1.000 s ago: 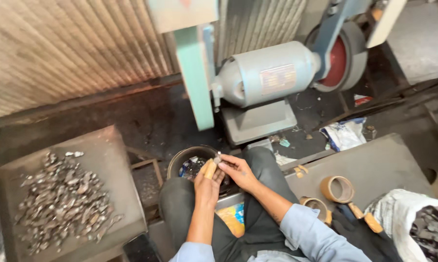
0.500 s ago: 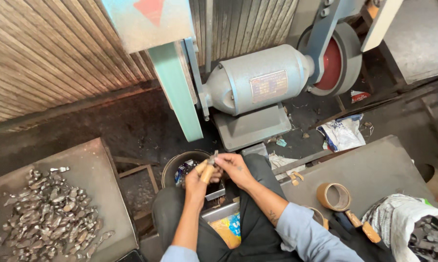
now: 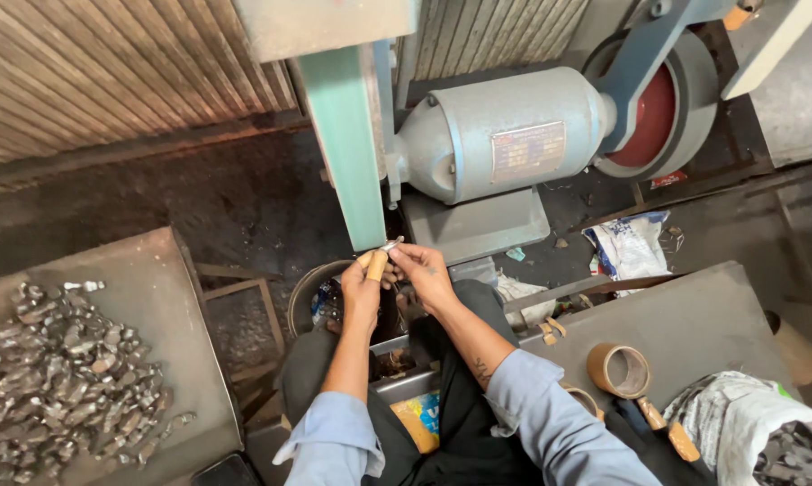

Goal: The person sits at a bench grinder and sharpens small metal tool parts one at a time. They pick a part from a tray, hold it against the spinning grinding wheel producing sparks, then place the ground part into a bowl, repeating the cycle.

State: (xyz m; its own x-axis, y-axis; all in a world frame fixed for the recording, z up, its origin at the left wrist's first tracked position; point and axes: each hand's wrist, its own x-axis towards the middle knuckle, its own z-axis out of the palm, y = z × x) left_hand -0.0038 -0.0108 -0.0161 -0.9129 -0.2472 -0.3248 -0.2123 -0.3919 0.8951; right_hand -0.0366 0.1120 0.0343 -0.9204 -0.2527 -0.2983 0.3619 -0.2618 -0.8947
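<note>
Dirty workshop floor, big grey motor grinder (image 3: 500, 135) behind green belt (image 3: 347, 148). Both hands together, left hand (image 3: 363, 290) and right hand (image 3: 424, 273) pinching small shiny metal piece (image 3: 390, 244) by belt's bottom end. Looks light, stiff, maybe slippery; hold near wooden handle (image 3: 376, 265).

Operator's dress: light blue shirt, dark trousers.
Both sleeves are rolled back, cuffs bunched near the elbows, forearms bare. The right forearm carries a small dark tattoo near the cuff. Left hand (image 3: 363, 290) and right hand (image 3: 426, 274) are ungloved, without rings or watch.
</note>
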